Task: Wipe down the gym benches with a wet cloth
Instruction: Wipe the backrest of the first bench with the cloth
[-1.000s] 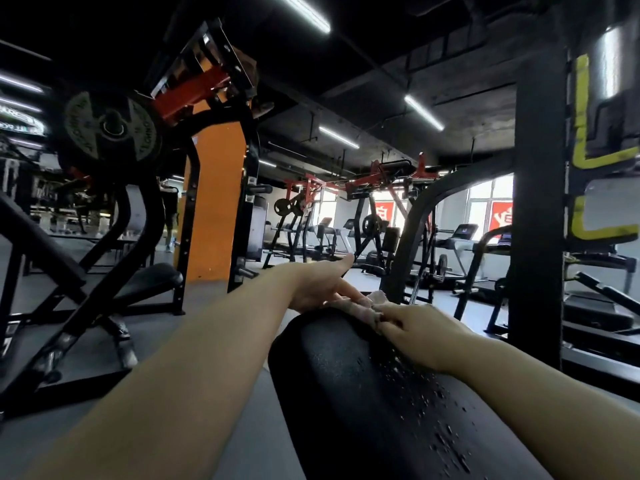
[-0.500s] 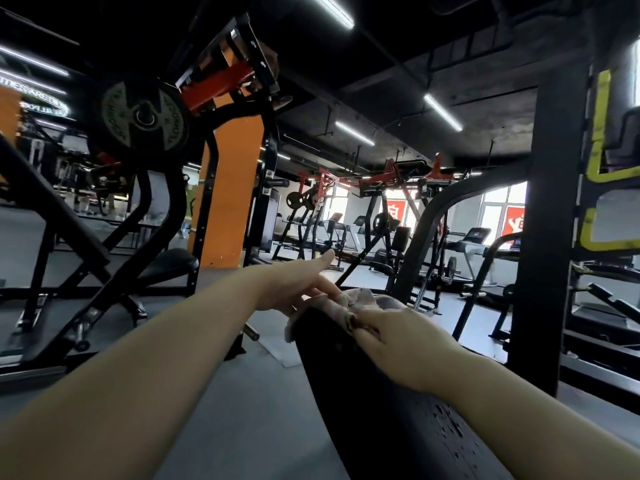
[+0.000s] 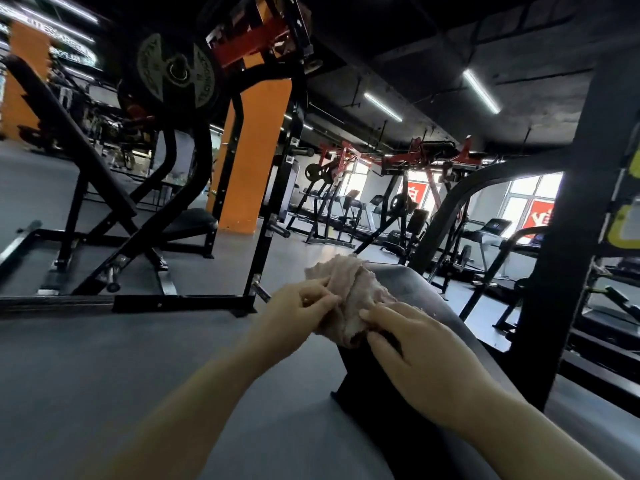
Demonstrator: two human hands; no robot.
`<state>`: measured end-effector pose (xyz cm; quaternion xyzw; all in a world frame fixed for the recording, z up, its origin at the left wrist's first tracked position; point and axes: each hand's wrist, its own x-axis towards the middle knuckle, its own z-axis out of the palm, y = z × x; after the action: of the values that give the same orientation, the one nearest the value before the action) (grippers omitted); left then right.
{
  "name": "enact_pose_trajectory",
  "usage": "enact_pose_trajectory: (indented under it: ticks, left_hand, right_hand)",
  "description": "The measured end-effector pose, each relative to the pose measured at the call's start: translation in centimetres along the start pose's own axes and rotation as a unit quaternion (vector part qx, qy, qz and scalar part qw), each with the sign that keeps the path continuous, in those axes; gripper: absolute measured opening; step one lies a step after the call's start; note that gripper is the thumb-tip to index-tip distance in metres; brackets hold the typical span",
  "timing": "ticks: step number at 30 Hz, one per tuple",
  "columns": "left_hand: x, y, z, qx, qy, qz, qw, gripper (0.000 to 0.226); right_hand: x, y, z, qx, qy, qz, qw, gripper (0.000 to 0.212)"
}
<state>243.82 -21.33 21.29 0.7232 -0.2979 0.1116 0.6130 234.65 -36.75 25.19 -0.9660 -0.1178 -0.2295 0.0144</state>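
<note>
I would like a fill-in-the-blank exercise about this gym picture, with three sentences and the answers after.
1. Both hands hold a crumpled pinkish ____ at the end of the black bench pad.
2. The left hand pinches the cloth on its ____ side.
3. Behind the weight plate stands a pillar painted ____.
The right hand grips the cloth's near edge.

Answers: cloth; left; orange

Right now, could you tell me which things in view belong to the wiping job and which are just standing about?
Job: cloth, held by left hand and right hand; bench pad under it.

Standing about: weight plate, orange pillar, black seat, treadmills.
</note>
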Motion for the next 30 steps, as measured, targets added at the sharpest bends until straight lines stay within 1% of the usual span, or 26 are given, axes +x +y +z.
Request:
enact_pose_trajectory:
  ticks: [1,2,4,6,7,8,10,12,14,17,19,20,23,24,27,30]
  left_hand:
    - [-0.2,-0.4,0.6,-0.033,0.036,-0.009,0.999,0.028]
    - [-0.2,-0.6,1.3,-0.076,0.072,-0.023,0.994,0.022]
    - [0.5,-0.4,2.2,-0.154,0.116,-0.065,0.979,0.003]
    - [1.7,0.5,2.9,-0.232,0.104,-0.103,0.962,0.019]
    - [2.3,0.8,3.4,-0.239,0.095,-0.116,0.959,0.029]
    - [3.0,0.7,4.1,-0.217,0.096,-0.118,0.964,0.038]
    - [3.5,0.4,5.4,-0.143,0.133,-0.106,0.975,0.048]
    - [3.4,0.1,6.1,-0.138,0.162,-0.095,0.972,0.062]
    - [2.8,0.0,6.2,-0.171,0.163,-0.098,0.967,0.065]
    - [1.4,-0.1,6.6,-0.215,0.137,-0.089,0.963,0.055]
    - [-0.2,0.0,7.5,-0.231,0.126,-0.080,0.961,0.055]
    - [-1.1,0.0,8.1,-0.234,0.128,-0.076,0.961,0.055]
    - [-3.8,-0.7,10.4,-0.227,0.139,-0.072,0.961,0.054]
    - [-4.8,-1.0,11.3,-0.227,0.140,-0.074,0.961,0.054]
    - [-8.9,-1.4,14.6,-0.236,0.116,-0.105,0.959,0.055]
    - [-12.2,-1.2,17.0,-0.276,0.092,-0.150,0.945,0.047]
  right_hand:
    - [-0.3,0.0,0.1,-0.004,0.003,-0.001,1.000,0.038]
    - [-0.5,-0.1,0.2,-0.007,0.003,-0.001,1.000,0.039]
    - [-0.8,-0.2,0.3,-0.011,0.001,-0.002,1.000,0.042]
    - [-1.1,-0.1,0.3,0.000,-0.006,-0.001,1.000,0.047]
    - [-1.4,-0.1,0.3,0.008,-0.008,0.001,1.000,0.049]
    - [-1.6,0.0,0.4,0.012,-0.005,-0.001,1.000,0.051]
    - [-2.3,0.4,0.5,0.007,0.001,-0.003,1.000,0.058]
    - [-2.9,0.8,0.6,0.005,0.006,-0.003,1.000,0.066]
    - [-3.6,1.2,0.7,0.019,0.014,-0.002,1.000,0.063]
    - [-4.6,1.4,0.5,0.017,0.011,0.010,1.000,0.065]
    - [-5.6,1.4,0.5,0.023,0.010,0.027,0.999,0.064]
    - [-6.1,1.3,0.4,0.023,0.010,0.034,0.999,0.060]
    - [-8.2,1.0,0.1,0.018,0.011,0.065,0.998,0.036]
    - [-9.0,0.9,-0.1,0.016,0.013,0.075,0.997,0.033]
    - [-11.3,0.3,-0.4,-0.010,0.006,0.120,0.993,0.033]
    - [-13.6,-0.3,-0.4,-0.002,0.009,0.165,0.986,0.032]
